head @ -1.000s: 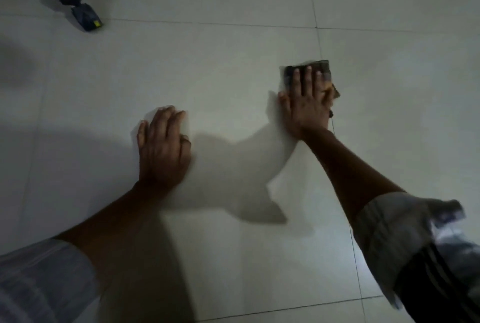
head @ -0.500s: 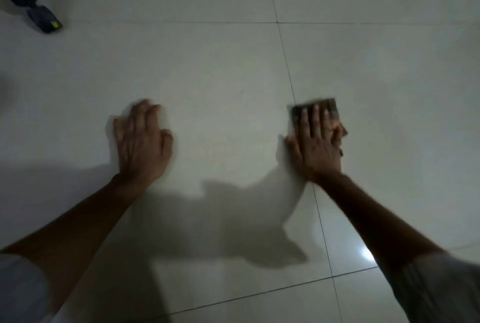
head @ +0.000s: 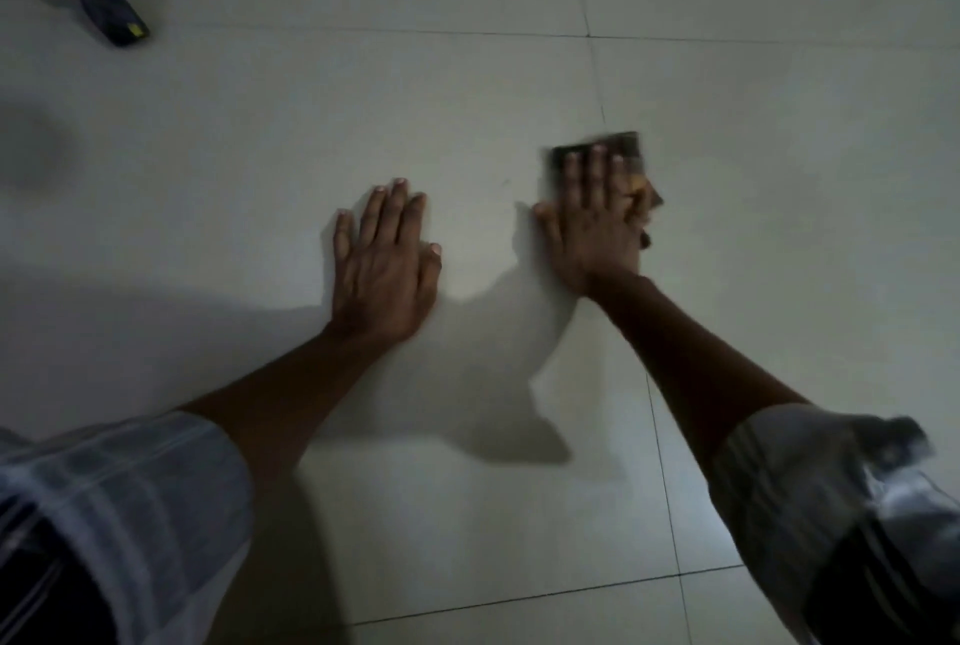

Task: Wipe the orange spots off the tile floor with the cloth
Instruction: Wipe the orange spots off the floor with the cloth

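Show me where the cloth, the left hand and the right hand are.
cloth (head: 626, 148), head view, far edge beyond the fingertips.
left hand (head: 382, 270), head view, back of hand.
right hand (head: 597, 234), head view, back of hand.

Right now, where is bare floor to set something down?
Bare tile lies between the left hand and the dark object at upper left, and right of the grout line past the cloth. It is tight between the left hand and the right hand, which presses the cloth flat.
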